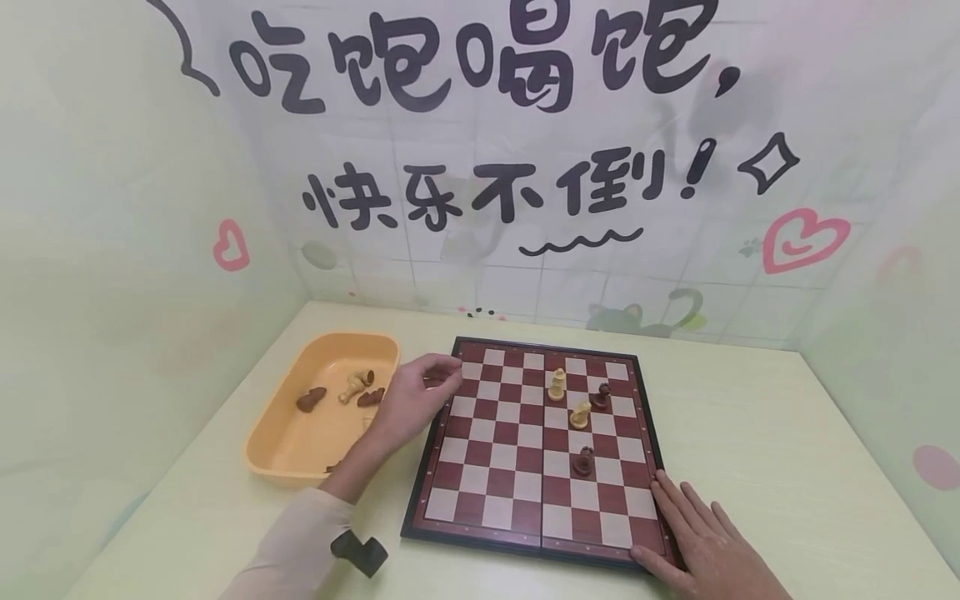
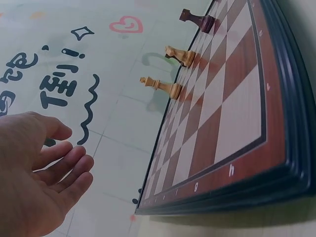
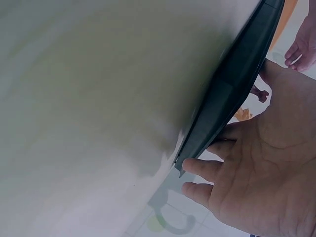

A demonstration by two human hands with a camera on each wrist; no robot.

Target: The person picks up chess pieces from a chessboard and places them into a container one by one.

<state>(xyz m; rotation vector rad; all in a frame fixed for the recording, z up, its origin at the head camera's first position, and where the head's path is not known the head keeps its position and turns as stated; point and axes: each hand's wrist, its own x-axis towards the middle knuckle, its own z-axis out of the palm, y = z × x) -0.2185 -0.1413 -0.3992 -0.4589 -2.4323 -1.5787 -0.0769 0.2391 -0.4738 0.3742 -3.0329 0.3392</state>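
Observation:
A folding chessboard (image 1: pixel 505 433) with red-brown and white squares lies on the table. On its right half stand a light king (image 1: pixel 557 386), a light knight (image 1: pixel 580 415), a dark piece (image 1: pixel 601 397) of unclear kind and a dark knight (image 1: pixel 583 462). My left hand (image 1: pixel 414 402) hovers by the board's upper left edge, between board and basin. Its fingers are loosely bent, and the left wrist view shows nothing in them. With fingers spread, my right hand (image 1: pixel 708 542) rests on the board's lower right edge; the right wrist view shows its palm beside the dark rim (image 3: pixel 222 94).
Left of the board sits an orange basin (image 1: pixel 273 425) holding several light and dark chess pieces (image 1: pixel 356 386). A black strap (image 1: pixel 360 552) is on my left sleeve. Printed curtains (image 1: pixel 465 275) with lettering enclose the back and sides of the pale table (image 1: pixel 765 433).

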